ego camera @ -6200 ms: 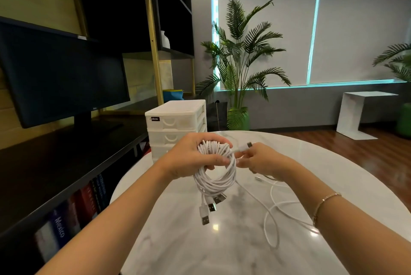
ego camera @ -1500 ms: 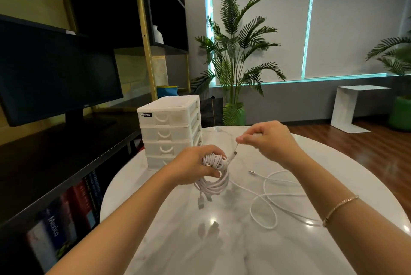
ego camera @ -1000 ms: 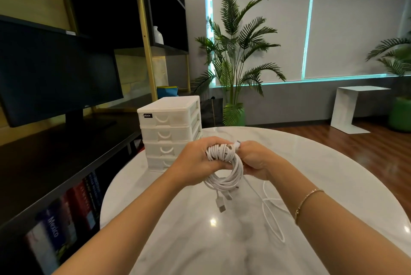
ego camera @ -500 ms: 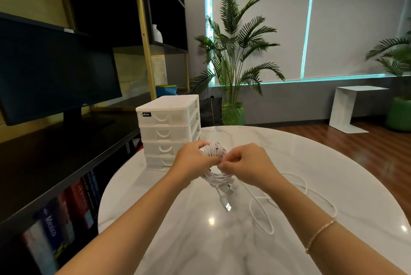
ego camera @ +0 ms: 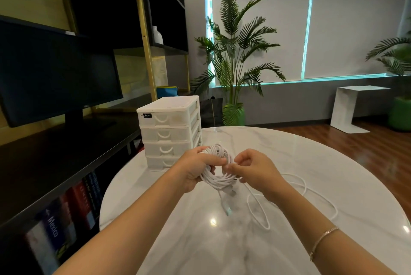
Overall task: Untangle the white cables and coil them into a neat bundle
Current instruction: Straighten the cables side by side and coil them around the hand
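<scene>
A coil of white cables (ego camera: pixel 219 180) hangs above the round marble table (ego camera: pixel 311 163), with several loops stacked into a ring. My left hand (ego camera: pixel 195 169) grips the coil's left side, thumb across the top strands. My right hand (ego camera: pixel 253 169) pinches a strand at the coil's right edge. A plug end (ego camera: pixel 227 209) dangles below the coil. A loose length of white cable (ego camera: pixel 295 199) trails from my right hand and lies in wide loops on the table to the right.
A white four-drawer plastic organiser (ego camera: pixel 170 132) stands on the table's far left, just behind my left hand. A black shelf with a monitor (ego camera: pixel 55 79) and books runs along the left. A potted palm (ego camera: pixel 233 70) and a white side table (ego camera: pixel 353 108) stand beyond.
My hands have stayed together at the coil. The right hand has opened slightly away from the left, now pinching at the coil's right edge, and the loose cable on the table has shifted.
</scene>
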`<move>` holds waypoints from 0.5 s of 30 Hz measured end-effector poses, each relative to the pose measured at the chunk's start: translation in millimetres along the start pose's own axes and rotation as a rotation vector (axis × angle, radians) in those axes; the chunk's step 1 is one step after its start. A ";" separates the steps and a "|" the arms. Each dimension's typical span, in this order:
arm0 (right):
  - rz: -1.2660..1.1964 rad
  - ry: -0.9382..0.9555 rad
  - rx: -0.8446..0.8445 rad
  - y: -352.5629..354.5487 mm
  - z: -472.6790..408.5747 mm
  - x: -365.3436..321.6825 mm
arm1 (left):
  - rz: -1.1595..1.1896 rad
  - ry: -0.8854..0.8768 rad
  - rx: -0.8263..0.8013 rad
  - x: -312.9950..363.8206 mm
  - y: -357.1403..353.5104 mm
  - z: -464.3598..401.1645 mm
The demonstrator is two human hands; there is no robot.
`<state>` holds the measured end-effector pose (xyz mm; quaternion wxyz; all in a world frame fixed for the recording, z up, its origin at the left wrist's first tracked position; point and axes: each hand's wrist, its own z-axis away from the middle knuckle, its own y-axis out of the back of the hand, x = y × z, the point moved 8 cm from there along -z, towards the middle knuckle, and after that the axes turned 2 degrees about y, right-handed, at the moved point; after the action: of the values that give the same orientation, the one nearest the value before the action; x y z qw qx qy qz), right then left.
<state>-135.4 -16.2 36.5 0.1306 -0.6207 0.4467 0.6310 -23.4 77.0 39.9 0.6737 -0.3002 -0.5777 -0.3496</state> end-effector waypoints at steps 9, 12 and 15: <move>-0.358 -0.115 -0.199 -18.1 7.2 2.7 | 0.170 0.086 -0.087 -5.5 -14.9 3.4; -0.395 -0.121 -0.248 -22.0 7.5 1.8 | 0.206 0.072 -0.105 -5.0 -16.6 3.8; -0.379 -0.146 -0.269 -23.4 8.5 6.4 | 0.064 -0.068 -0.020 -0.1 -10.0 -1.5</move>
<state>-125.4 0.7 19.9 0.1945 -0.6580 0.2237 0.6922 -30.7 70.0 39.6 0.6614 -0.3368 -0.5871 -0.3232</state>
